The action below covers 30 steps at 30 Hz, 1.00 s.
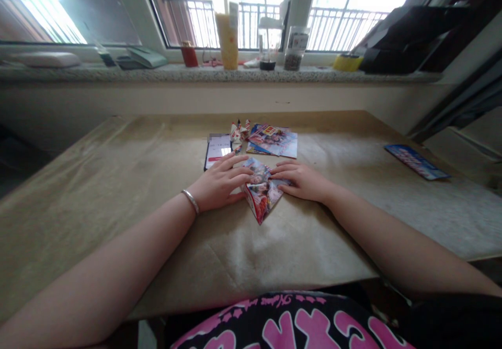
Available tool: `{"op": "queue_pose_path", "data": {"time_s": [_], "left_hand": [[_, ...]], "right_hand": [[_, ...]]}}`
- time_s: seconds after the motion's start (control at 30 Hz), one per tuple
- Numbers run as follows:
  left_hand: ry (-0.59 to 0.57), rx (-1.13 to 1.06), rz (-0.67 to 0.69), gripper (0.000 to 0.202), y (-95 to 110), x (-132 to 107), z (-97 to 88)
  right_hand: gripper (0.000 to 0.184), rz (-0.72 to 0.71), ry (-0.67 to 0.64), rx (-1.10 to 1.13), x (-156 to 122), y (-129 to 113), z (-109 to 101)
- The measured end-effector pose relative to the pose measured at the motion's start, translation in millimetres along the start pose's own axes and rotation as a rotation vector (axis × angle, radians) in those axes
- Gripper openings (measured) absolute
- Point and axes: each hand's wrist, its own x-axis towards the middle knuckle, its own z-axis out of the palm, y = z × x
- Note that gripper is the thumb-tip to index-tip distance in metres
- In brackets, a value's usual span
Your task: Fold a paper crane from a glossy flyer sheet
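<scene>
A folded sheet of printed paper [262,194] lies on the table in front of me, one pointed corner towards my body. My left hand [221,181] rests over its left edge, fingers stretched out and lying flat. On the right edge lies my right hand [300,180], its fingers extended onto the paper. Just beyond my left fingers is a phone [218,147] with a lit screen. Beside the phone stands a small folded paper piece [239,133] with pointed tips. A stack of colourful printed sheets [274,139] lies to its right.
A blue printed packet or strip [416,161] lies at the table's right. On the stone windowsill [176,74] stand a tall cup of yellow contents [227,40], a red-capped container [189,56], a clear jar [295,51] and a dark bag [400,40].
</scene>
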Motion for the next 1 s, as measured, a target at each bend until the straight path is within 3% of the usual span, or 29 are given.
{"op": "queue_pose_path", "data": {"time_s": [0.23, 0.43, 0.6, 0.83, 1.0], "left_hand": [[0.056, 0.126, -0.063, 0.016, -2.7, 0.7, -0.7], [-0.051, 0.172, -0.084, 0.026, -1.6, 2.2, -1.3], [-0.135, 0.202, -0.095, 0.023, 0.0, 1.9, -1.3], [-0.156, 0.194, -0.088, 0.028, -1.0, 1.5, 0.0], [-0.18, 0.161, -0.172, 0.028, -5.0, -1.6, 2.3]], "right_hand": [[0.024, -0.085, 0.069, 0.014, 0.8, 0.0, -3.0], [0.029, -0.129, -0.02, -0.037, 0.5, -0.5, -6.9], [0.024, -0.103, -0.057, -0.111, -0.2, -7.5, -10.2], [0.019, -0.036, -0.047, -0.159, -0.5, -12.2, -11.4], [0.016, 0.043, -0.027, -0.107, -0.7, -11.7, -11.0]]}}
